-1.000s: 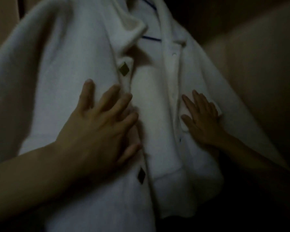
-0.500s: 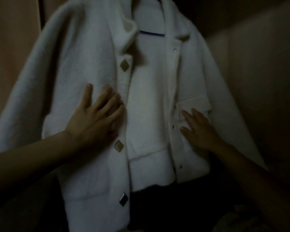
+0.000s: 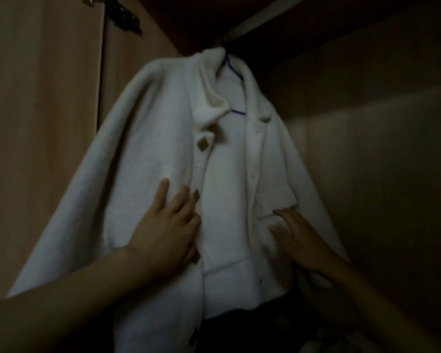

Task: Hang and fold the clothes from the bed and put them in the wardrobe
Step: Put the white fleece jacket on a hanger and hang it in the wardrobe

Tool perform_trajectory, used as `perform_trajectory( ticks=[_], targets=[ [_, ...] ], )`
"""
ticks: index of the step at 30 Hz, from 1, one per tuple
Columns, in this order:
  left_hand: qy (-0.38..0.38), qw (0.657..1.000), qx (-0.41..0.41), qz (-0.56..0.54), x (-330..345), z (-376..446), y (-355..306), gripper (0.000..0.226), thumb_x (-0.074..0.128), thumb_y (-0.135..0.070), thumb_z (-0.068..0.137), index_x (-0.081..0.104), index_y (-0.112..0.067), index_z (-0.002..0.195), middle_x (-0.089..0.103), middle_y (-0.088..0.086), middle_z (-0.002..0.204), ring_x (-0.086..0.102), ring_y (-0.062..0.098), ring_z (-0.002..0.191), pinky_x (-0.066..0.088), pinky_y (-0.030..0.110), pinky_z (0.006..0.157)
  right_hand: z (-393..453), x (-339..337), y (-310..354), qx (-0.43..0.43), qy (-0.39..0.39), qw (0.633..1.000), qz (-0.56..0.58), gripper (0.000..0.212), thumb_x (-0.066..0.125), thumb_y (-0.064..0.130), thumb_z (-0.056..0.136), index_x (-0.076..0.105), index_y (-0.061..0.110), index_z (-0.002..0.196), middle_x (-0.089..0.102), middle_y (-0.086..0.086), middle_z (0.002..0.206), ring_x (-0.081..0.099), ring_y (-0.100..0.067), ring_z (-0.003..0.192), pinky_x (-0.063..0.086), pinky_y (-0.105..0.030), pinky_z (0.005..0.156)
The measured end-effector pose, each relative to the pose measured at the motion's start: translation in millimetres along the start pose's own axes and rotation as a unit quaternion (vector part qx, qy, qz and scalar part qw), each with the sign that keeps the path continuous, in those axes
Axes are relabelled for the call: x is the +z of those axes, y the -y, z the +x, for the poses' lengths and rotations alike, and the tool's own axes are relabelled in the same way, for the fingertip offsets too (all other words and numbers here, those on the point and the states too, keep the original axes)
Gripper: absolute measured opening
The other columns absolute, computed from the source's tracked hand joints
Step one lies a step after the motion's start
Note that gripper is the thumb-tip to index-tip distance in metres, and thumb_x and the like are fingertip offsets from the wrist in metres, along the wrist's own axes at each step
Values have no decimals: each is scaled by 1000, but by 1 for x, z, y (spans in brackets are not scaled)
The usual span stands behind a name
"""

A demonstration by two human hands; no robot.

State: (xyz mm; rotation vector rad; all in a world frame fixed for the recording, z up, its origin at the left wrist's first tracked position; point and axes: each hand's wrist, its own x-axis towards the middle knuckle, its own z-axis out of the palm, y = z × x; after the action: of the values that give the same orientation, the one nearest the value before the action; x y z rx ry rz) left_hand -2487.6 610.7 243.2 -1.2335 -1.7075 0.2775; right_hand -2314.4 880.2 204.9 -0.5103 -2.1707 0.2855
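Note:
A white fleece jacket (image 3: 143, 159) with diamond-shaped brown buttons hangs on a blue hanger (image 3: 236, 72) from the rail inside the dim wardrobe. Its front hangs open. My left hand (image 3: 168, 228) lies flat with straight fingers on the jacket's left front panel, beside the button strip. My right hand (image 3: 298, 235) rests with straight fingers on the right front panel, just below the flap of the chest pocket (image 3: 278, 200). Neither hand holds any cloth.
The wardrobe door (image 3: 36, 123) stands at the left with a dark hinge (image 3: 124, 15) near its top. The wardrobe's brown back and side wall (image 3: 379, 161) fills the right. The rail (image 3: 260, 17) runs across the top. The space below the jacket is dark.
The view has pulled back and tilted up, so the whole jacket, hanger and rail now show. Both hands have slid lower on the jacket fronts and stayed flat.

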Motion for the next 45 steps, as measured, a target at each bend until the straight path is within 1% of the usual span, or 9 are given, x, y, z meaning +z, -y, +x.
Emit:
perform_trajectory(
  ticks=[2, 5, 7, 12, 15, 24, 34, 41, 45],
  targets=[
    [-7, 1000, 3, -29, -5, 3, -10, 66, 35, -53, 71, 71, -13, 110, 67, 16, 115, 53, 39, 126, 20, 71, 109, -16, -7, 15, -12, 7, 1000, -13, 57, 50, 51, 95, 44, 19, 141, 45, -5, 145, 42, -22, 132, 31, -34, 113],
    [-25, 994, -11, -110, -18, -7, -13, 66, 30, -56, 86, 46, -22, 140, 51, 9, 140, 31, 32, 144, 6, 67, 116, -46, -11, 49, 6, 24, 998, -59, 94, 27, 87, 77, 43, 21, 142, 42, -5, 147, 39, -21, 135, 30, -32, 114],
    [-43, 985, -5, -164, -24, -13, -15, 66, 31, -59, 92, 30, -25, 149, 39, 4, 150, 19, 28, 149, 2, 62, 119, -68, -21, 66, 12, 10, 997, -78, 104, 16, 92, 72, 43, 19, 142, 43, -3, 145, 40, -20, 133, 31, -32, 113],
    [-89, 962, 24, -258, -25, -33, -18, 83, 12, -62, 79, 33, -25, 150, 45, 3, 147, 30, 27, 143, 8, 55, 120, -131, -32, 131, 29, -20, 991, -131, 54, 42, 53, 97, 49, 16, 136, 47, 10, 126, 44, -9, 121, 30, -16, 96],
    [-106, 939, 40, -326, -28, -50, -30, 89, 10, -64, 72, 47, -22, 142, 56, 3, 136, 43, 28, 132, 24, 53, 113, -168, -39, 153, 43, 2, 984, -170, 82, 26, 78, 86, 50, 17, 135, 51, 5, 129, 46, -11, 120, 29, -13, 95],
    [-68, 912, 52, -402, -65, -91, -46, 73, 24, -59, 77, 45, -25, 138, 49, -2, 141, 40, 21, 131, 29, 42, 109, -235, -113, 221, 53, -12, 961, -272, 49, 48, 43, 98, 46, 17, 140, 49, -2, 138, 43, -13, 127, 24, -14, 98],
    [-52, 890, 83, -446, -137, -142, -76, 90, 15, -70, 71, 39, -26, 146, 45, -4, 146, 39, 19, 132, 34, 36, 107, -330, -168, 239, 87, -68, 973, -205, 56, 45, 51, 95, 45, 19, 141, 49, 4, 139, 45, -6, 125, 31, -15, 101],
    [-1, 849, 77, -522, -163, -193, -90, 70, 31, -63, 80, 46, -25, 137, 51, -3, 133, 43, 17, 118, 37, 30, 89, -381, -184, 256, 136, -77, 973, -169, 60, 43, 58, 90, 45, 25, 140, 53, 7, 132, 52, -7, 117, 41, -24, 97],
    [-18, 835, 91, -542, -178, -207, -86, 74, 29, -63, 80, 44, -24, 141, 50, -3, 132, 44, 18, 121, 38, 32, 93, -406, -190, 289, 145, -49, 964, -218, 63, 42, 55, 89, 43, 20, 142, 46, 9, 129, 47, -1, 112, 30, 0, 87]
  ],
)
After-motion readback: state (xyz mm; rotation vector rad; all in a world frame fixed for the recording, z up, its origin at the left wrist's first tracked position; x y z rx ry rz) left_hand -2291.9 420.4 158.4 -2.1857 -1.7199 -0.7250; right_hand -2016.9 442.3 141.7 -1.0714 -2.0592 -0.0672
